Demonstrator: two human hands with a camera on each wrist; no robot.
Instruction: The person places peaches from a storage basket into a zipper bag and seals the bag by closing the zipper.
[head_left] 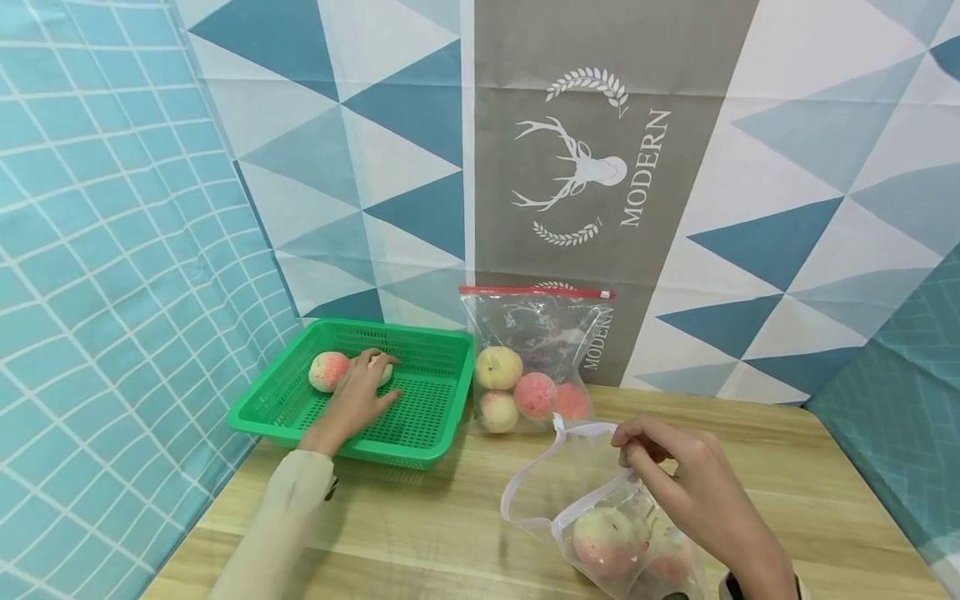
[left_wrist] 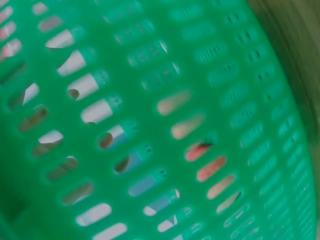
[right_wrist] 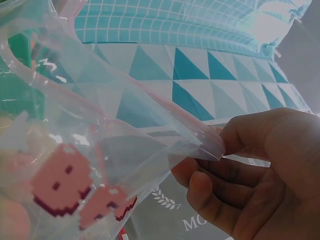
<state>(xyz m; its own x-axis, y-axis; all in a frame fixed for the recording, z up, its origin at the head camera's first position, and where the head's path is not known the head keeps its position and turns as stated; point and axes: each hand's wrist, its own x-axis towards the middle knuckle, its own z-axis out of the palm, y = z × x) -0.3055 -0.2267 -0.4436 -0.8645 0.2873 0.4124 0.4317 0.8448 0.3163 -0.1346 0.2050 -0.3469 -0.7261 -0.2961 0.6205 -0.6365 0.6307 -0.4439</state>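
My left hand [head_left: 358,400] reaches into the green basket [head_left: 251,421]. Its fingers lie over a pale peach [head_left: 385,372], with the thumb spread to the right. Left of the fingers sits a pink-and-cream peach [head_left: 328,372]. In the left wrist view the slotted basket wall [left_wrist: 135,105] fills the picture and hides the hand. My right hand [head_left: 693,479] pinches the rim of a clear zip bag [head_left: 570,508] between thumb and fingers. The bag's mouth gapes toward the basket, and peaches [head_left: 606,542] lie inside. Pink printed figures [right_wrist: 62,180] show on its side in the right wrist view.
A second clear bag [head_left: 551,333] with a red zip strip stands at the back against the patterned backdrop [head_left: 600,250], holding several peaches [head_left: 535,395]. Blue gridded cloth [head_left: 112,250] borders the wooden table [head_left: 420,533] on the left.
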